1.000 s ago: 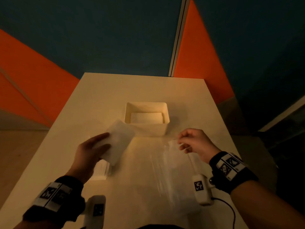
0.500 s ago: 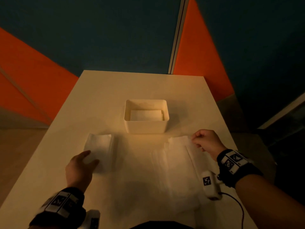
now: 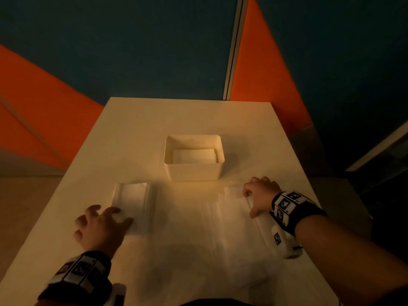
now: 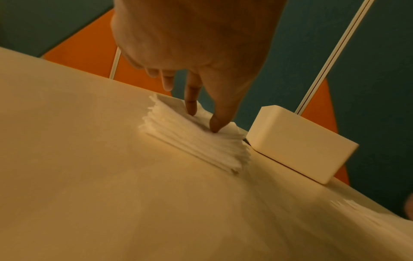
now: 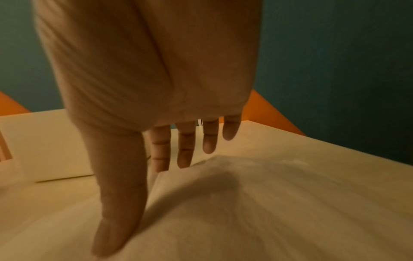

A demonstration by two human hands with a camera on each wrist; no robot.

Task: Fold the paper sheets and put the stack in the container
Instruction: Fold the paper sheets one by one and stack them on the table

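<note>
Left hand [image 3: 100,226] resting on near end of folded paper stack [image 3: 132,206], fingers [image 4: 192,98] spread, thumb and forefinger tips pressing on top sheet. Stack lying flat on table [image 3: 181,115], left of and just in front of container [image 3: 194,171]. Container sitting mid-table, holding folded paper [image 3: 193,156] on bottom. Right hand [image 3: 259,196] lying over far right corner of loose unfolded sheets [image 3: 234,235], fingers straight and slightly apart, thumb stretching along right edge. Loose sheets spreading flat at front right of table, blurred.
</note>
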